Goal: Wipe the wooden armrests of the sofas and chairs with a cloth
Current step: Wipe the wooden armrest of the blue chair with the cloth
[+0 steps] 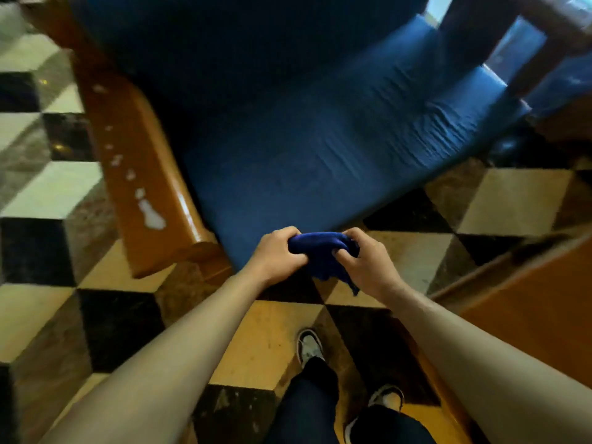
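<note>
Both hands, left and right, grip the bunched blue cloth (fingers curled) before the wooden armrest.

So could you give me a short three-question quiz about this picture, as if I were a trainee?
1. True or false: the dark blue cloth is held by both the left hand and the right hand.
2. Which part of the blue-cushioned wooden chair shows whitish patches: (a) the cushion, (b) the glossy brown wooden armrest, (c) the backrest?
3. Fill in: the cloth is bunched up in front of the chair, ____ the armrest.

Key: 1 true; 2 b; 3 not touching.
</note>
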A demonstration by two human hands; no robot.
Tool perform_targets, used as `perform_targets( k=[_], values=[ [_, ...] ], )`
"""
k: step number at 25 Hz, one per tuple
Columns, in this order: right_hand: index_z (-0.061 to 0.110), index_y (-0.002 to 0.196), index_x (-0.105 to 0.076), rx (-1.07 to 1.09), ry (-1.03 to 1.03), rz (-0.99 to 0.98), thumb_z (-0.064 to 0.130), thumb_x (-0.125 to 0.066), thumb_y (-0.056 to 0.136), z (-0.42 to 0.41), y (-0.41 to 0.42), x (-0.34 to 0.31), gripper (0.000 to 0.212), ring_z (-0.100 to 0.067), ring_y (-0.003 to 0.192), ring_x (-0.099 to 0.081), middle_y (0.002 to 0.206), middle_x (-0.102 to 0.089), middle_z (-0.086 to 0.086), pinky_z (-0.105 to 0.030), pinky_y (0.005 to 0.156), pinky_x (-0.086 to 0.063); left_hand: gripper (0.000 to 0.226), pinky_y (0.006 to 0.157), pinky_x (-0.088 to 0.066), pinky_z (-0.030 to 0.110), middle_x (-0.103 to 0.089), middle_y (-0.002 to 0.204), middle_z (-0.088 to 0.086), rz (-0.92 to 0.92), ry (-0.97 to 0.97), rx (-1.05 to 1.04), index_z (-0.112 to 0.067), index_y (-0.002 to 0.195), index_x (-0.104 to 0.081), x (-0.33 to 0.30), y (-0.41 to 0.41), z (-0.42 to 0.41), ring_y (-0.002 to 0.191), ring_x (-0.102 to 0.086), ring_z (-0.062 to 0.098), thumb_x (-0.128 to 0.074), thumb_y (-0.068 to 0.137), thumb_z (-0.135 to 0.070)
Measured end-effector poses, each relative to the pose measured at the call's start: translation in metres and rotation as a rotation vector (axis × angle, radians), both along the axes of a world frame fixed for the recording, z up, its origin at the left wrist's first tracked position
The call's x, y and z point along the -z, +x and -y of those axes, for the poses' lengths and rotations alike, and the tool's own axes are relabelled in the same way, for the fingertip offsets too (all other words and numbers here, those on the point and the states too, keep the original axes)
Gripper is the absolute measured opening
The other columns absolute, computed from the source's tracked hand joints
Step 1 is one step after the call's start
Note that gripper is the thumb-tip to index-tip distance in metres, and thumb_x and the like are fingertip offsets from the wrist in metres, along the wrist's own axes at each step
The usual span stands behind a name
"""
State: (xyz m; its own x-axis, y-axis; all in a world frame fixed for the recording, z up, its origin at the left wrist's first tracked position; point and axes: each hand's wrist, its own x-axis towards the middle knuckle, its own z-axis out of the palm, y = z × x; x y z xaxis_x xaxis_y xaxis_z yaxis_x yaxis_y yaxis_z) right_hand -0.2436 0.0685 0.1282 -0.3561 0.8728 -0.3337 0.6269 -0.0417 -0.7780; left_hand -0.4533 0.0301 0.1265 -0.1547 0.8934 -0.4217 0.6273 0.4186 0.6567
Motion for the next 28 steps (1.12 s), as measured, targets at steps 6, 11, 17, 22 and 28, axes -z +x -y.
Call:
perform_targets(
  k=[6,11,17,22,28],
  values=[
    [0.029,0.108,-0.062,-0.161,-0.066,-0.047,0.027,-0.062,0.097,0.002,-0.131,-0.012,0.011,-0.003,0.087,-0.063,0.094,-0.066,0.014,-0.021,0.072,-0.049,0.027,0.063,-0.05,0.018,-0.069,0.08,-0.006,0.229,0.053,-0.543,-0.02,0.092,-0.066,-0.023,-0.102,0.065,0.075,-0.062,0.011,-0.08,0.075,-0.005],
    [0.033,0.107,-0.058,-0.277,-0.144,-0.024,0.03,-0.062,0.096,-0.001,-0.211,-0.002,0.012,0.002,0.085,-0.059,0.093,-0.062,0.019,-0.015,0.066,-0.04,0.034,0.06,-0.045,0.013,-0.067,0.096,-0.003,0.298,0.07,-0.872,-0.014,0.111,-0.062,-0.021,-0.145,0.092,0.082,-0.06,0.006,-0.077,0.081,-0.008],
    [0.031,0.111,-0.059,-0.26,-0.261,-0.042,0.025,-0.061,0.092,-0.02,-0.289,0.042,0.02,0.006,0.083,-0.058,0.093,-0.061,0.019,-0.004,0.058,-0.042,0.035,0.06,-0.044,0.015,-0.063,0.097,-0.011,0.235,0.021,-1.042,-0.021,0.111,-0.06,0.006,-0.197,0.079,0.088,-0.062,0.005,-0.078,0.081,-0.017],
    [0.047,0.128,-0.043,-0.148,-0.23,-0.117,0.023,-0.063,0.092,-0.033,-0.339,0.08,0.047,0.002,0.097,-0.058,0.123,-0.052,0.013,-0.009,0.075,-0.046,0.04,0.073,-0.052,0.022,-0.066,0.107,-0.01,0.108,0.023,-1.085,-0.026,0.117,-0.061,0.04,-0.238,0.053,0.096,-0.063,0.006,-0.08,0.082,-0.027],
    [0.033,0.159,-0.009,-0.355,-0.153,0.247,0.073,-0.046,0.086,0.009,-0.374,0.095,0.092,-0.04,0.153,-0.017,0.17,-0.006,-0.013,-0.058,0.122,-0.025,0.038,0.092,-0.055,0.047,-0.054,0.133,0.009,-0.175,-0.172,-1.176,-0.017,0.129,-0.055,0.067,-0.263,0.05,0.115,-0.056,0.026,-0.06,0.097,-0.036]
  ],
)
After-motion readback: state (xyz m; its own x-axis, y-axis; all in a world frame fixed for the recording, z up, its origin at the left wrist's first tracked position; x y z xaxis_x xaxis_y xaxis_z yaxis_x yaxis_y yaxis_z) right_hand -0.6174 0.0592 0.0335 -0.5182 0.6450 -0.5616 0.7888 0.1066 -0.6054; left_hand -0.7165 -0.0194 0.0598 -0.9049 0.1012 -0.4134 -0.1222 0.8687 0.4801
